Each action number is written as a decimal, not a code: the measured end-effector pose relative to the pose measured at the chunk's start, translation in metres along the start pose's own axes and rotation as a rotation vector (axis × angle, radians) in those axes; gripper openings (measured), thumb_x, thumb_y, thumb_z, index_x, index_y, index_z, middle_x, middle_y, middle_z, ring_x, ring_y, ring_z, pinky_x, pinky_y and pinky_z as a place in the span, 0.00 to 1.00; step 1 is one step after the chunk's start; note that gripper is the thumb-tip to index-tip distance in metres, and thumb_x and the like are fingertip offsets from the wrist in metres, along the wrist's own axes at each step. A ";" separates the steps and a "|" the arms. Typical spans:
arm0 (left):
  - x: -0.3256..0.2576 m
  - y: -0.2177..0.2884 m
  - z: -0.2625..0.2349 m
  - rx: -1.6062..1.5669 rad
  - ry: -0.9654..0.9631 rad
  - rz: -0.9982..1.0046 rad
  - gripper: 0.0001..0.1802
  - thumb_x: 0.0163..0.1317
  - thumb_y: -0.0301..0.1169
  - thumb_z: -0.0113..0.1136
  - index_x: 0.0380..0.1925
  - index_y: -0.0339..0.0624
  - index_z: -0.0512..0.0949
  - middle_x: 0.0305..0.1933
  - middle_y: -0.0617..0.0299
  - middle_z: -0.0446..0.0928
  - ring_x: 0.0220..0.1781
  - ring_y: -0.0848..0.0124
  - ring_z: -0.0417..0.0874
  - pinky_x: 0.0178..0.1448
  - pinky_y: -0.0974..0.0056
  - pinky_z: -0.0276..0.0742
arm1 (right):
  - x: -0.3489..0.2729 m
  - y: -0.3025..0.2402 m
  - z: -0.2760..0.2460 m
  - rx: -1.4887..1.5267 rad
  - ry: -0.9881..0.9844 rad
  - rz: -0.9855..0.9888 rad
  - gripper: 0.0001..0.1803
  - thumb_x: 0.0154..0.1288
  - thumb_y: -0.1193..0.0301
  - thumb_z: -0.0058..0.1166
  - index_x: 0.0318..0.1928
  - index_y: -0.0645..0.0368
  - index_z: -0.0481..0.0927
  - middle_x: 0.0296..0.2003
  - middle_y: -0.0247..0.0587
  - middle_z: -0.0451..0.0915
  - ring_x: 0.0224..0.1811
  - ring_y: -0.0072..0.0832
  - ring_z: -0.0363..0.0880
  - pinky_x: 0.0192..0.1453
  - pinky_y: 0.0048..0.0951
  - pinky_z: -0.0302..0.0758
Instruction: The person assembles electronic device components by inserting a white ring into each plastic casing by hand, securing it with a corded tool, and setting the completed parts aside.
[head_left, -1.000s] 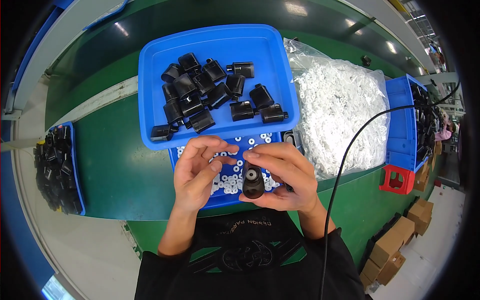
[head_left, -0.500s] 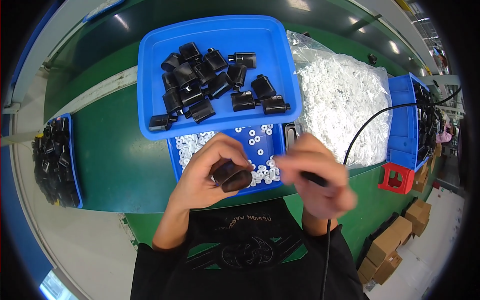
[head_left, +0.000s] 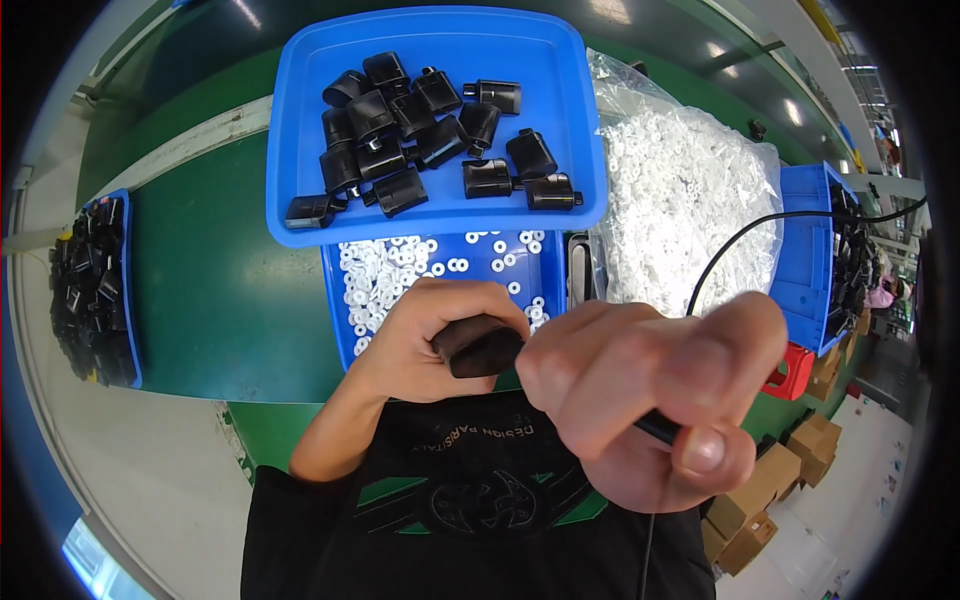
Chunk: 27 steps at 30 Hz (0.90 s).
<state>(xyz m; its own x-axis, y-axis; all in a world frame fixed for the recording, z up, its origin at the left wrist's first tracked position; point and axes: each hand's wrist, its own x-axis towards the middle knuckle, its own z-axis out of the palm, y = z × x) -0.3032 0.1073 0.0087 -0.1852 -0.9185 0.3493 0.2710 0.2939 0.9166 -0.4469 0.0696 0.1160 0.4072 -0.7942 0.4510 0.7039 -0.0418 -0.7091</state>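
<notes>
My left hand (head_left: 405, 335) is closed round a black plastic housing (head_left: 478, 347), whose broad end faces up. It is the same kind of part as the black housings (head_left: 437, 92) lying in the large blue tray (head_left: 340, 228). Higher and closer to the camera, my right hand (head_left: 640, 385) is curled with a dark rod-like object (head_left: 657, 427) in its grip. Only a short black piece of that object shows between the fingers, so its kind is hidden. Beneath my hands, a lower blue tray (head_left: 540, 268) holds white ring washers (head_left: 375, 275).
A clear bag of white washers (head_left: 685, 200) lies right of the trays. A black cable (head_left: 745, 232) loops across it and passes behind my right hand. Crates of black parts stand at the left (head_left: 90, 290) and right (head_left: 808, 245). A red stool (head_left: 793, 372) and cardboard boxes (head_left: 765, 480) are on the right.
My right hand has come up toward the camera and looks larger, still closed on the dark object. My left hand keeps the housing and sits slightly farther right. The whole view has shifted a little.
</notes>
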 end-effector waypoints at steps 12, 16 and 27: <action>-0.001 0.010 0.003 0.022 0.042 -0.173 0.19 0.38 0.25 0.67 0.35 0.37 0.79 0.25 0.61 0.75 0.24 0.67 0.75 0.31 0.68 0.70 | 0.007 0.022 -0.011 0.026 -0.107 0.088 0.24 0.71 0.58 0.34 0.44 0.70 0.70 0.10 0.37 0.66 0.07 0.23 0.55 0.12 0.29 0.53; 0.011 0.018 0.002 0.179 -0.009 -0.193 0.16 0.43 0.28 0.71 0.32 0.38 0.78 0.24 0.61 0.74 0.23 0.68 0.74 0.29 0.66 0.67 | 0.004 0.029 -0.016 -0.117 -0.099 0.009 0.31 0.71 0.54 0.30 0.37 0.75 0.76 0.09 0.38 0.68 0.07 0.26 0.59 0.15 0.31 0.62; 0.007 0.023 -0.009 0.054 -0.079 -0.078 0.15 0.37 0.21 0.68 0.30 0.39 0.78 0.26 0.59 0.77 0.27 0.65 0.79 0.32 0.67 0.72 | -0.002 0.010 -0.007 0.100 -0.039 -0.072 0.19 0.74 0.56 0.39 0.37 0.56 0.77 0.11 0.34 0.67 0.08 0.23 0.59 0.15 0.27 0.61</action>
<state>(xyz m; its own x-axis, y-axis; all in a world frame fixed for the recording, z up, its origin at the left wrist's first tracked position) -0.2901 0.1057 0.0302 -0.2778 -0.9161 0.2890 0.2017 0.2385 0.9500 -0.4448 0.0663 0.1042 0.3744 -0.7671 0.5210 0.7858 -0.0358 -0.6174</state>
